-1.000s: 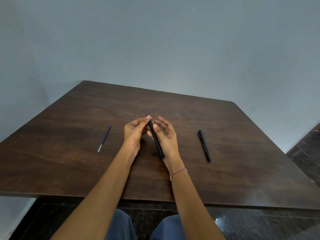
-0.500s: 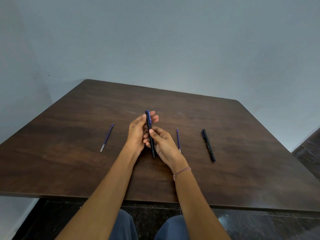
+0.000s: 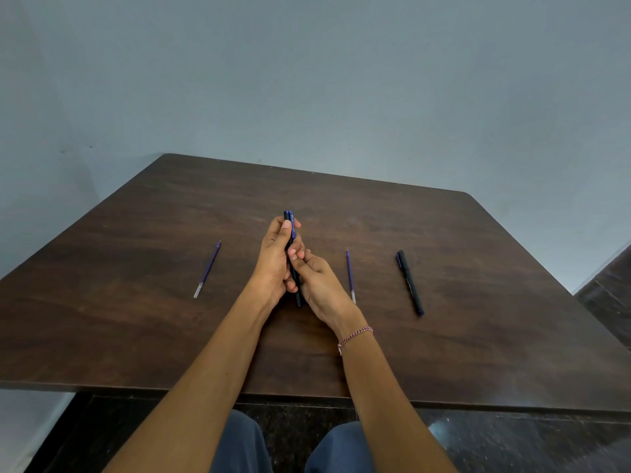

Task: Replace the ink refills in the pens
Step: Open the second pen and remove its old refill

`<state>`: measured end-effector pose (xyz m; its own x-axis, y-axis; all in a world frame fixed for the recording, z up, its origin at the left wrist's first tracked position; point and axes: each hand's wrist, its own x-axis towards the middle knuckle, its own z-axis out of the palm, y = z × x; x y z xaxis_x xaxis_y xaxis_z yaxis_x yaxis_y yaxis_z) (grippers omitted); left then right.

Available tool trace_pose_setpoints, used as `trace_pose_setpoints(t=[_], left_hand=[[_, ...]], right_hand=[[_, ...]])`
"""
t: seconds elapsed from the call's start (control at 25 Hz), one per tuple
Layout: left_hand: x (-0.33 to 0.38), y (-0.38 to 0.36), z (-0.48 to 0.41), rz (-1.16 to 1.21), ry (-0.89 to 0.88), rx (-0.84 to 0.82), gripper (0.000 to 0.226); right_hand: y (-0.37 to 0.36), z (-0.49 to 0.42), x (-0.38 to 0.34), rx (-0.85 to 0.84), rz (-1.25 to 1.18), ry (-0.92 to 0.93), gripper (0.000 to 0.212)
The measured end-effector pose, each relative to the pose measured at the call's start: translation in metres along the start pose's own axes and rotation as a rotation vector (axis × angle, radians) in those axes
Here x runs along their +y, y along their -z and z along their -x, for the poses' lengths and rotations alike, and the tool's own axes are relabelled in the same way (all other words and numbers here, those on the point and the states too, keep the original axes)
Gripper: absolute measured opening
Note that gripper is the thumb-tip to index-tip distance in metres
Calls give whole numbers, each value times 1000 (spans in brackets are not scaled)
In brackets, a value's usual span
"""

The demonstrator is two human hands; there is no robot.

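The held pen [image 3: 292, 232] is over the middle of the worktop [image 3: 136, 302], raised off the surface, its length running away from the person with the far end tipped up. It is a slim black barrel with a blue clip along its upper part. The clip carries pale lettering, too small to read.

The left hand [image 3: 275, 264] wraps the pen from the left, thumb pressed against the barrel near the top and fingers curled round lower down, so its grip is clamped on the pen. The right hand [image 3: 319, 281] meets it from the right, fingertips pinching the barrel at about mid-length; that grip is also closed on the pen. The two hands touch each other around it. The right wrist wears a thin pink and white bracelet [image 3: 355, 336].

The left refill [image 3: 207, 269], a thin blue tube with a clear end nearest the person, lies flat on the worktop well to the left of the hands. The right refill [image 3: 350, 276], of the same look, lies just beside the right hand. Further right lies the second pen [image 3: 409, 283], black and capped, with faint writing on the barrel that I cannot make out.

The worktop is dark brown wood grain, set against a plain grey-blue wall [image 3: 341, 80].
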<state>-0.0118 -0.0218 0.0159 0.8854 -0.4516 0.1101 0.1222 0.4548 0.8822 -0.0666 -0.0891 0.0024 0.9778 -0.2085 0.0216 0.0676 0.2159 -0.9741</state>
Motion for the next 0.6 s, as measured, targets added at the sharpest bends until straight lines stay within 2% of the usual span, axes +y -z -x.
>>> trace_pose_setpoints(t=[0.32, 0.48, 0.6], left_hand=[[-2, 3, -4, 70, -44, -2, 25], [-2, 4, -3, 135, -34, 56, 25], [-3, 3, -3, 93, -59, 91, 26]], right_hand=[[-1, 1, 0, -28, 38, 9, 19], [-3, 1, 1, -56, 37, -4, 23], [-2, 2, 0, -74, 16, -18, 23]])
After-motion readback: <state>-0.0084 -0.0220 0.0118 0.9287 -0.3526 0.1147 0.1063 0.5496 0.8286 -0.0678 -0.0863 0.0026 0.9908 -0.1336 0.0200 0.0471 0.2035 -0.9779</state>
